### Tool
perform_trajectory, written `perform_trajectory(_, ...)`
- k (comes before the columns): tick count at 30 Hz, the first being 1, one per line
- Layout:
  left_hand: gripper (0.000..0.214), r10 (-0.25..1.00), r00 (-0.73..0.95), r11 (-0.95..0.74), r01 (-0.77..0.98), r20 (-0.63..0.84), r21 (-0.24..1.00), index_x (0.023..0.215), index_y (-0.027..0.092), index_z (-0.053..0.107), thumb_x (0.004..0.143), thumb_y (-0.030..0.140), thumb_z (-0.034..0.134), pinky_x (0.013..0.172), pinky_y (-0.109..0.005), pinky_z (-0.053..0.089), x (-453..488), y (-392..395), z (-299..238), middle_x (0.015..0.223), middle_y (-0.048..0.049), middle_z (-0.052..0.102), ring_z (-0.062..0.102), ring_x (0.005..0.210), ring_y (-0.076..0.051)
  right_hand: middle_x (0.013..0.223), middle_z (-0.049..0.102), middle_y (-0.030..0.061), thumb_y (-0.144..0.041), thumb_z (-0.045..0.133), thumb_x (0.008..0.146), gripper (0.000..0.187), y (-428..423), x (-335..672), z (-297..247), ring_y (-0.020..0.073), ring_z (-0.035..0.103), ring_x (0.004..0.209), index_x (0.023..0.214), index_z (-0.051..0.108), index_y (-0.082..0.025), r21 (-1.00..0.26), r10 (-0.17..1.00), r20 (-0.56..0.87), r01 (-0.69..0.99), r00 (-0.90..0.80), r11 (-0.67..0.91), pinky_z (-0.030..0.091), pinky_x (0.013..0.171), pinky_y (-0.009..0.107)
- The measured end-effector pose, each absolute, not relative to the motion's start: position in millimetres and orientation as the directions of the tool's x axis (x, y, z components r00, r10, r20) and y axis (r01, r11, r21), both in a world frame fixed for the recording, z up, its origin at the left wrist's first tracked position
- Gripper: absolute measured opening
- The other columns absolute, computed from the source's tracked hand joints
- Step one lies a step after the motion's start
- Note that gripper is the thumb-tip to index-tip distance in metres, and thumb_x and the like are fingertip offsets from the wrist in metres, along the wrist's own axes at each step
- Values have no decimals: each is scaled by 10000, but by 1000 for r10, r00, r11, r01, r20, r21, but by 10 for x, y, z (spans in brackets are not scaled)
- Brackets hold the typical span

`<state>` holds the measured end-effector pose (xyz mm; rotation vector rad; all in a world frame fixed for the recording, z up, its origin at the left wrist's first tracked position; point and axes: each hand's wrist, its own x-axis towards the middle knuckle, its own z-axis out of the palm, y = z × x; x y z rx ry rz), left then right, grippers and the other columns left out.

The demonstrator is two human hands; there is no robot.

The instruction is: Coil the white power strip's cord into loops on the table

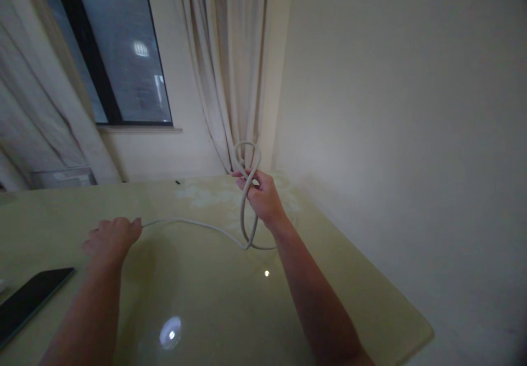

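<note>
A white cable [193, 223] runs across the glossy pale-green table [214, 300]. My right hand [263, 196] is closed on coiled loops of it, held upright above the table's far side, with one loop standing above the fist and another hanging down to the tabletop. My left hand [113, 237] rests low on the table to the left, fingers curled round the cable's other end. The stretch between the two hands lies in a shallow arc on the surface.
A dark phone [28, 303] lies flat near the table's left front edge. A window [119, 53] and pale curtains [230, 69] stand behind the table. A bare wall runs along the right, close to the table's right edge [370, 256].
</note>
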<state>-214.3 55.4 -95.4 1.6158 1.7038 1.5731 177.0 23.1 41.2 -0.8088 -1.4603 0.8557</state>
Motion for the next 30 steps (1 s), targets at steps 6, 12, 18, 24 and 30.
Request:
perform_trajectory(6,396,832,-379,-4,726,406,688,578,272,573,695,617,727,929,-737,468,-1536,509,-330,576,-112,588,713,995,-542,928,715,32,-425,745,878,385,216,1674,374,123,569,663,1189,743,-198,-857,860,508,70,-44,510,498,622,263)
perform_trajectory(12,370,802,361,-589,342,476,732,1024,256,809,936,577,649,995,-429,575,-171,68,269,1080,-110,815,749,1061,-322,969,675,20,-421,757,854,434,238,1629,335,125,602,720,1224,687,-204,-872,875,481,-77,49,484,496,614,246)
perform_trajectory(18,419,687,638,-530,112,348,841,908,205,744,1043,541,534,866,-380,578,439,-39,-127,940,-110,798,737,888,-251,978,665,7,-398,815,794,440,152,1628,443,111,566,728,1163,660,-215,-844,889,418,-283,188,456,459,594,228)
perform_trajectory(24,572,759,610,-409,178,226,895,825,190,625,1022,698,450,616,-300,487,495,56,-294,683,-28,612,577,620,-169,866,597,-56,-259,839,738,458,153,1801,567,56,464,589,1144,626,-240,-764,900,316,-482,300,429,376,501,194)
perform_trajectory(30,489,849,195,-529,339,492,778,794,204,609,1025,613,475,610,-279,420,236,190,-182,709,-5,562,516,677,-173,826,613,-75,-118,766,765,553,176,1889,618,47,461,573,1272,615,-278,-676,897,256,-596,361,433,351,495,163)
